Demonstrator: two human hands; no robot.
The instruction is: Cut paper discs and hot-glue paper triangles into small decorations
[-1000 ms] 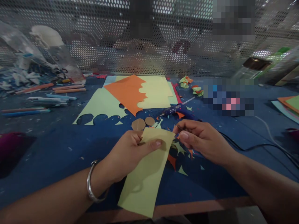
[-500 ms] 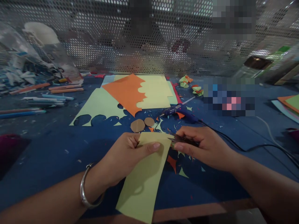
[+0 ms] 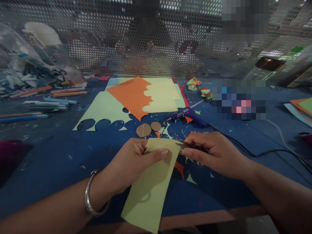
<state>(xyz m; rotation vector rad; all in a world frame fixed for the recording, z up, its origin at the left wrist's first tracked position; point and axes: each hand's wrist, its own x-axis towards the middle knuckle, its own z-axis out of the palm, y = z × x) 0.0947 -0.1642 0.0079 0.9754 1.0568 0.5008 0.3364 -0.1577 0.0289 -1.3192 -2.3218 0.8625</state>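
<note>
A long strip of pale yellow paper point(image 3: 151, 191) hangs from my left hand point(image 3: 136, 162), pinched near its top with the thumb across the front. My right hand point(image 3: 212, 152) is closed around dark scissors point(image 3: 193, 147); their handles are mostly hidden by the fingers. The blade tips meet the strip's upper right edge. Just beyond the strip lie two brown cardboard discs point(image 3: 143, 130). Orange scraps point(image 3: 179, 169) and pale green scraps point(image 3: 191, 178) are scattered below and beside the scissors.
Scalloped green paper point(image 3: 102, 105) and an orange sheet point(image 3: 130, 96) lie ahead. A blue glue gun point(image 3: 195, 119) trails a black cable point(image 3: 243, 150) to the right. Markers point(image 3: 53, 104) and a clear bottle point(image 3: 65, 61) stand or lie left. A perforated metal screen point(image 3: 109, 48) rises behind.
The scissor blades have shifted slightly at the strip's upper right edge. Both hands stay in nearly the same place, and the left still pinches the paper.
</note>
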